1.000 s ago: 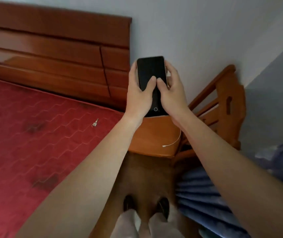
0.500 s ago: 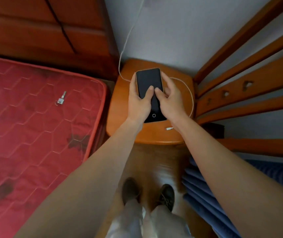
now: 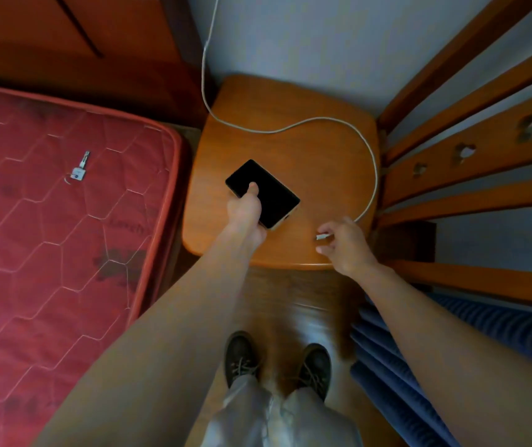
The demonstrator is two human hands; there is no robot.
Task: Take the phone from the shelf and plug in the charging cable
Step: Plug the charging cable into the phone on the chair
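Observation:
A black phone (image 3: pixel 269 190) with a dark screen is tilted above the wooden bedside table (image 3: pixel 290 150). My left hand (image 3: pixel 246 214) grips it at its near left edge, thumb on the screen. A white charging cable (image 3: pixel 290 126) comes down the wall, loops across the table and runs to my right hand (image 3: pixel 343 245). That hand pinches the cable's plug (image 3: pixel 322 236) between its fingers, plug tip pointing left toward the phone. A gap remains between plug and phone.
A red quilted mattress (image 3: pixel 64 221) lies to the left with a small key (image 3: pixel 79 169) on it. A wooden slatted frame (image 3: pixel 467 150) stands to the right above blue fabric (image 3: pixel 419 350). My shoes (image 3: pixel 277 359) stand on the wooden floor below the table.
My right hand let go of the phone and took the cable's plug. My left hand alone now holds the phone, lowered and turned slantwise. The view tilted further down.

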